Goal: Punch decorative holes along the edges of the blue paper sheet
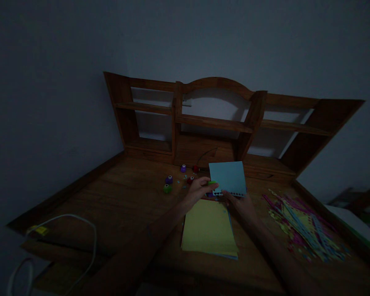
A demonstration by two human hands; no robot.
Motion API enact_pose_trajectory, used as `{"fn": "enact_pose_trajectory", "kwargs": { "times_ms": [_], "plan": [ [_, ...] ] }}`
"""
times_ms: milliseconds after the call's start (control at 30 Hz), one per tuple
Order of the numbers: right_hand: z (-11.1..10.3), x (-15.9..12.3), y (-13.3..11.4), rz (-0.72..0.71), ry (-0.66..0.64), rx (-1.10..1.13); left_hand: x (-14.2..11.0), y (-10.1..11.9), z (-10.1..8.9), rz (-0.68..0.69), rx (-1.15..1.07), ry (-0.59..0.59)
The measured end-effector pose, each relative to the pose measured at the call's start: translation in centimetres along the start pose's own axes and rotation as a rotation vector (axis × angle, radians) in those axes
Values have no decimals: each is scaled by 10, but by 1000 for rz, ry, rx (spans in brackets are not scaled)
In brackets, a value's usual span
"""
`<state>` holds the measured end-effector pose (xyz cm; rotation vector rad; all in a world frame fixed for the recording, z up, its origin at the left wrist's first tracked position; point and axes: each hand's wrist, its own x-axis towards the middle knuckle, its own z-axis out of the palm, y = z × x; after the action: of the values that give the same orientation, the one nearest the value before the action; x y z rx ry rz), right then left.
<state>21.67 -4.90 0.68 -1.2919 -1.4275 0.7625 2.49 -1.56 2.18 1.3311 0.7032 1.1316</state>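
Note:
My right hand [239,204] grips a light blue sheet of paper [228,174] by its lower edge, thumb on the front. A row of small dark cut-outs, apparently hearts, runs along that edge. My left hand [198,190] is closed on a small green craft punch [211,182] at the sheet's left side; whether the paper sits in its slot cannot be made out. Just below both hands lies a stack of yellow paper [208,228] with some blue beneath. A purple punch [209,194] shows partly under the sheet.
Several more punches stand left of my hands, among them a purple one [169,179], a green one [167,188] and a red one [190,180]. Coloured paper strips [308,226] are heaped at right. A wooden shelf [216,120] backs the desk; a white cable [94,234] hangs at left.

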Motion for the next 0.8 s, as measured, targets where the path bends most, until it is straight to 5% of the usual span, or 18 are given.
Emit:
{"fn": "enact_pose_trajectory", "kwargs": {
  "times_ms": [800],
  "plan": [
    [0,0,8,5,3,28,0,-3,0,9,8,6]
  ]
}}
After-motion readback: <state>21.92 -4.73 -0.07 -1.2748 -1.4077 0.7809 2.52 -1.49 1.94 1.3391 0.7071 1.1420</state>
